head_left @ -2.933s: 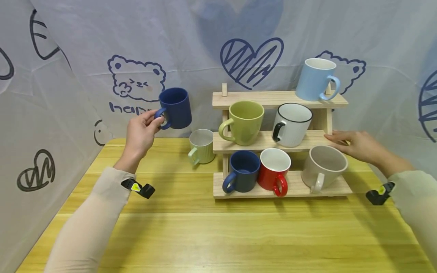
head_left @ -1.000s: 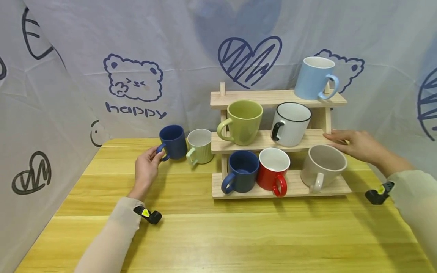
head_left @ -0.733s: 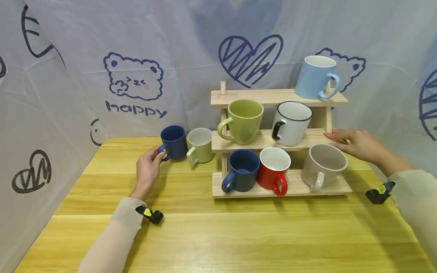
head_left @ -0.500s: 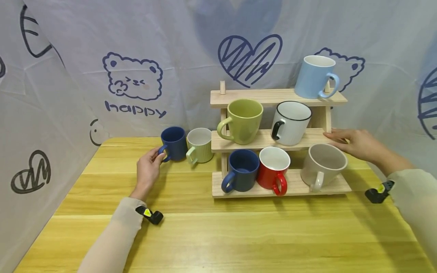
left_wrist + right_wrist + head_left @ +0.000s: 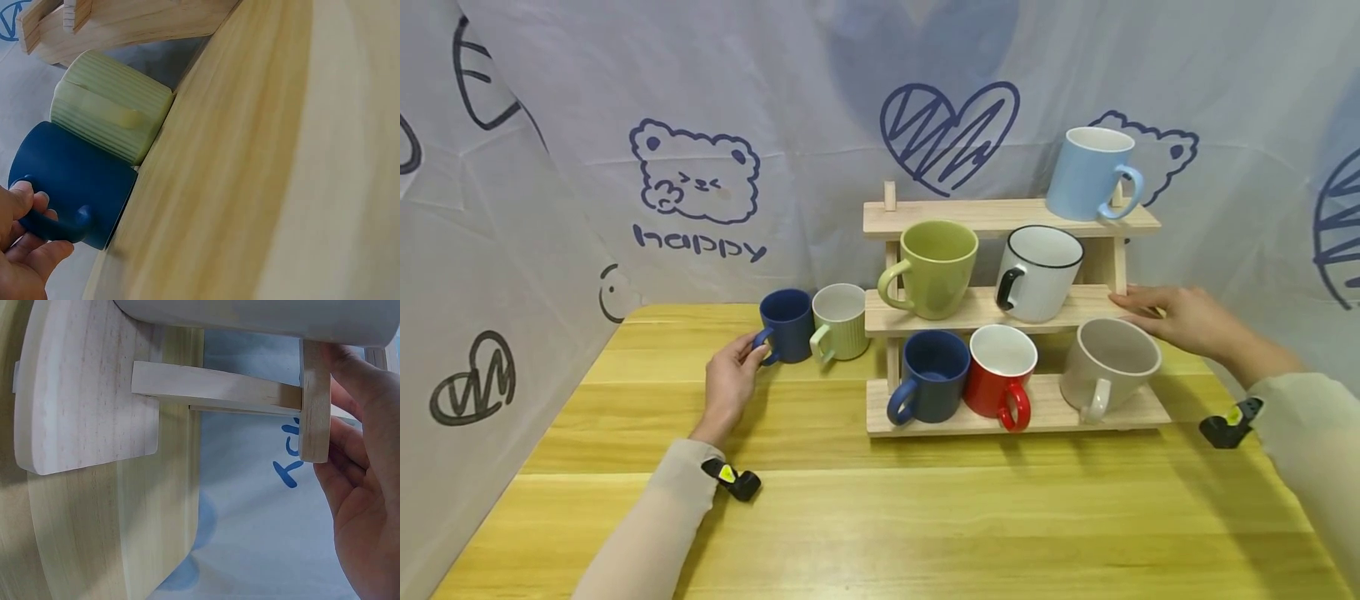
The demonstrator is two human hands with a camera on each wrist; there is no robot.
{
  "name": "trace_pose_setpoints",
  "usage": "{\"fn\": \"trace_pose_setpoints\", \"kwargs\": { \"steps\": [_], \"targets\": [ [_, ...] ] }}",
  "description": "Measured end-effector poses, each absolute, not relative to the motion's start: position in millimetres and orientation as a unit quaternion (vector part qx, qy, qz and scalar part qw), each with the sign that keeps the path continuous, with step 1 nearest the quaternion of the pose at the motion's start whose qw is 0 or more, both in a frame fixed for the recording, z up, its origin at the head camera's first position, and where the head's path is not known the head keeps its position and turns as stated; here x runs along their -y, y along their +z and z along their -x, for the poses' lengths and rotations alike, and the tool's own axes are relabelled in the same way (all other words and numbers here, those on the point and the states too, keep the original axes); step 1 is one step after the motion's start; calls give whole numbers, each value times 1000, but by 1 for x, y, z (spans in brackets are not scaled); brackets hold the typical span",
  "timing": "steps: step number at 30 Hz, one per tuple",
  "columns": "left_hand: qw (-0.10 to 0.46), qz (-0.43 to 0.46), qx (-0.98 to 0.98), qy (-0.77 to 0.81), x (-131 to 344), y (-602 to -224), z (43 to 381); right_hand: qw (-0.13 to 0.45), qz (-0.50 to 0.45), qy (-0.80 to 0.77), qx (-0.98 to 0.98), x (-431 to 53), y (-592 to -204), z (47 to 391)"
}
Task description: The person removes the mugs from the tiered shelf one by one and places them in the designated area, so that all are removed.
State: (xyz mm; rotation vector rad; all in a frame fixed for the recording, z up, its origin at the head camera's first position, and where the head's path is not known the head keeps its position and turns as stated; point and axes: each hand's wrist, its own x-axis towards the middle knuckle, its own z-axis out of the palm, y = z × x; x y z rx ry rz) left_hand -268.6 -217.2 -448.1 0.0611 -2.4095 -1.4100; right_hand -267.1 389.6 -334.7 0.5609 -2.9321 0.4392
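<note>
A broad yellow wood-grain bench carries a three-tier pale wooden shelf holding six upright mugs of mixed colours. The right hand's grip is clamped on its middle board's right end. The left hand's grip pinches the handle of a dark-blue cylindrical mug, upright on the bench beside a pale-green ribbed mug.

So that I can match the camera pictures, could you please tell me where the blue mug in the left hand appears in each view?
Head: the blue mug is left of centre, beside the ribbed mug.
Left wrist: blue mug at lower left, below the ribbed mug.
Right wrist: not in this picture.
Shared landmark: the wooden rack, right of centre, top left and across the upper half, respectively.
</note>
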Motion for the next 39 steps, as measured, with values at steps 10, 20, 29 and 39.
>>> {"fn": "trace_pose_setpoints", "kwargs": {
  "steps": [10,20,29,39],
  "targets": [
    [161,-19,841,-517,222,-450,267,63,-187,146,969,-389,-336,267],
    [137,-7,848,-512,227,-449,267,59,-189,147,969,-387,-334,266],
    [124,-5,845,-520,229,-449,269,59,-185,147,970,-388,-334,265],
    [154,20,850,-504,237,-441,263,63,-188,149,969,-388,-336,266]
  ]
}}
